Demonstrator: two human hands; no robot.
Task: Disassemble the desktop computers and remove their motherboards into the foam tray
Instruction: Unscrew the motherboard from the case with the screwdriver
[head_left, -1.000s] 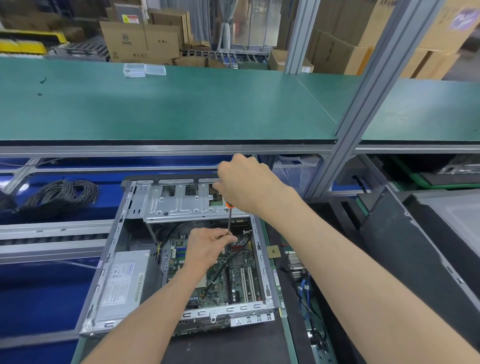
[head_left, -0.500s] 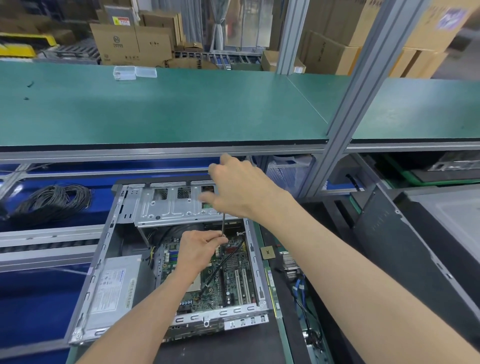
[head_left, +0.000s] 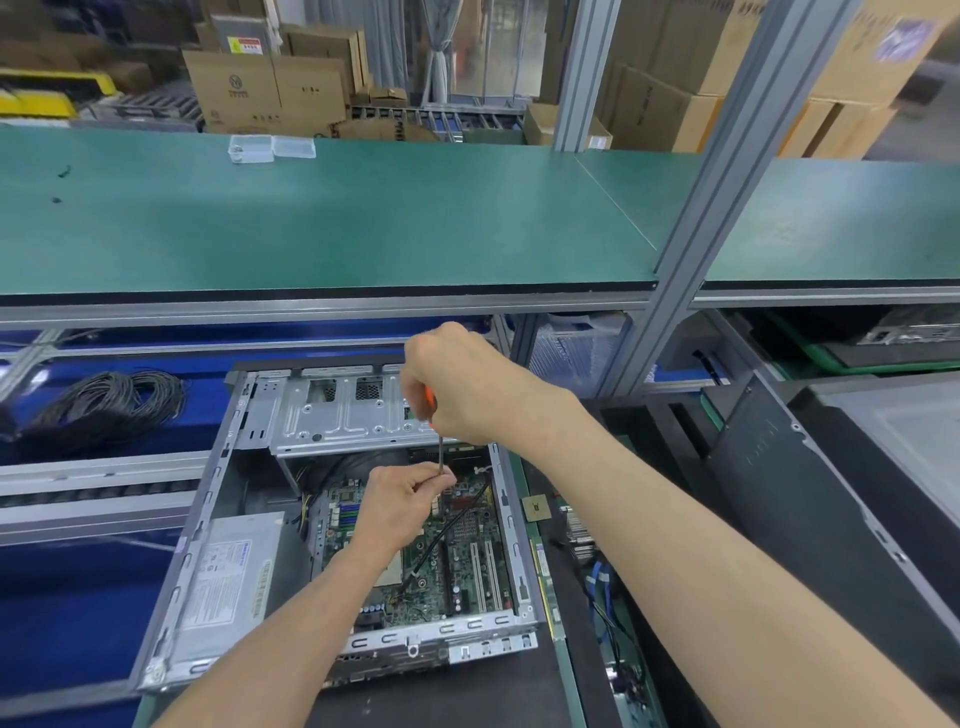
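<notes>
An open desktop case (head_left: 208, 525) lies flat on the bench with its green motherboard (head_left: 462, 561) exposed inside. My right hand (head_left: 457, 384) grips the orange handle of a screwdriver (head_left: 440, 452) held upright over the board's far end. My left hand (head_left: 402, 506) pinches the lower part of the metal shaft just above the board. The tip is hidden by my left fingers. A silver drive cage (head_left: 343, 410) spans the case's far end and a grey power supply (head_left: 228, 577) fills its left side. No foam tray is in view.
Loose parts lie right of the case: a CPU chip (head_left: 536, 507), a heatsink (head_left: 579, 530), a RAM stick (head_left: 545, 582) and blue cables (head_left: 597, 582). A removed dark side panel (head_left: 810, 519) leans at right. Coiled black cable (head_left: 104, 405) rests at left. The green shelf (head_left: 337, 218) overhangs.
My right hand has closed back round the screwdriver handle after loosening its grip half a second ago. Both hands stay over the same spot on the board; the view shifted slightly.
</notes>
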